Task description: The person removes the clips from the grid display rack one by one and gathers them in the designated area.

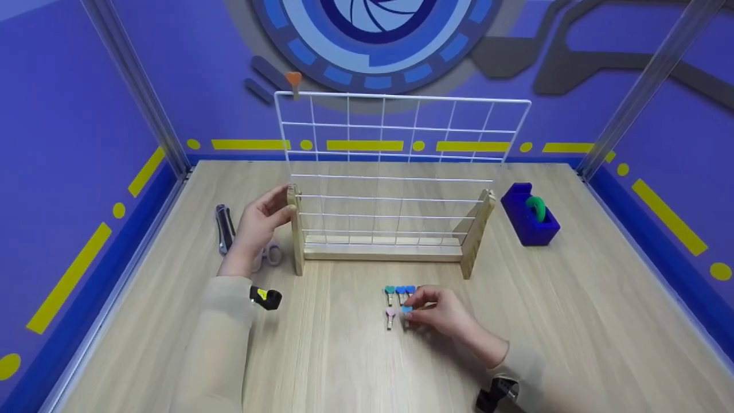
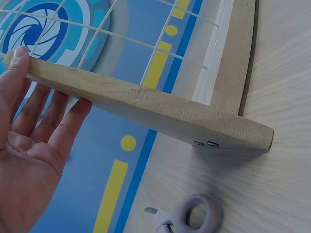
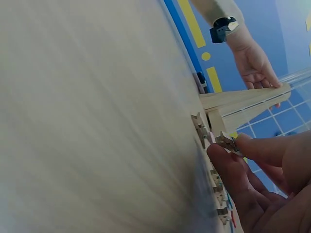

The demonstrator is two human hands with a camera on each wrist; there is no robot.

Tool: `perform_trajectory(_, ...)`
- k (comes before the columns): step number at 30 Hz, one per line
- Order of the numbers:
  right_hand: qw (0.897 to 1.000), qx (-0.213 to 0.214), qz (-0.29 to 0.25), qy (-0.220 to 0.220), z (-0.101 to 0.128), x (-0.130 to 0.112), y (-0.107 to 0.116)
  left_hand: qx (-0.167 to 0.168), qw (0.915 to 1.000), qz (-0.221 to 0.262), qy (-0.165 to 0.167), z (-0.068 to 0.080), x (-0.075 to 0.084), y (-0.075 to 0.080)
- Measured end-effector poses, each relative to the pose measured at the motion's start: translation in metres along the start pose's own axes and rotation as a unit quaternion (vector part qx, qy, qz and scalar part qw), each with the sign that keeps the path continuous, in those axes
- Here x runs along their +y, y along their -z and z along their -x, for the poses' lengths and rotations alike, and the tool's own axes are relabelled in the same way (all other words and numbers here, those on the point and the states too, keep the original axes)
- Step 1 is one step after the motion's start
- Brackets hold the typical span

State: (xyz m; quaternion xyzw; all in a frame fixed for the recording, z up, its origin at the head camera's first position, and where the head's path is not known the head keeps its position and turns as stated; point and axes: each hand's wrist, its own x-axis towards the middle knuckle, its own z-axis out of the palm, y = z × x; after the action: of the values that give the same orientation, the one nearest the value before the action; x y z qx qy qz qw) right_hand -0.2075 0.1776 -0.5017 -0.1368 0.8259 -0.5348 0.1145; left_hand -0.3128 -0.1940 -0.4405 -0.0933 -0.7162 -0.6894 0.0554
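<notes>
My left hand [image 1: 261,221] grips the top of the left wooden upright [image 2: 146,99] of a stand that carries a white wire grid [image 1: 395,132]. In the left wrist view the thumb lies on the upright's near face, fingers behind it. My right hand [image 1: 444,312] pinches a small wooden clothespin [image 3: 226,141] with a light-blue heart [image 1: 406,309] between thumb and fingertips. Beside it on the table lie a pink-heart clothespin [image 1: 390,318], a green-heart clothespin [image 1: 390,295] and two blue-heart clothespins [image 1: 400,293]. An orange-heart clothespin [image 1: 293,81] is clipped at the grid's top left corner.
A blue tape dispenser [image 1: 530,221] with a green roll stands right of the stand. Left of it lie a dark stapler-like tool [image 1: 224,226] and pale scissors [image 2: 197,213], partly behind my left arm. Blue-purple panels [image 1: 195,69] enclose the table's back and sides.
</notes>
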Motion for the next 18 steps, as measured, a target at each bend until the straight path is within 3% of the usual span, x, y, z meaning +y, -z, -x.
perform_trajectory(2, 1.000, -0.003, -0.003, -0.005, -0.004, 0.012, -0.002, -0.001, 1.0000, 0.001, 0.000, 0.000, -0.001, 0.000)
perform_trajectory(9, 1.000, 0.000, 0.021, 0.008, -0.004, 0.015, -0.007, -0.005, 0.9999, -0.005, 0.011, -0.001, 0.001, 0.001)
perform_trajectory(18, 0.998, 0.007, 0.062, 0.001, -0.005, 0.013, -0.009, -0.010, 0.9997, -0.016, 0.013, 0.010, 0.022, -0.005)
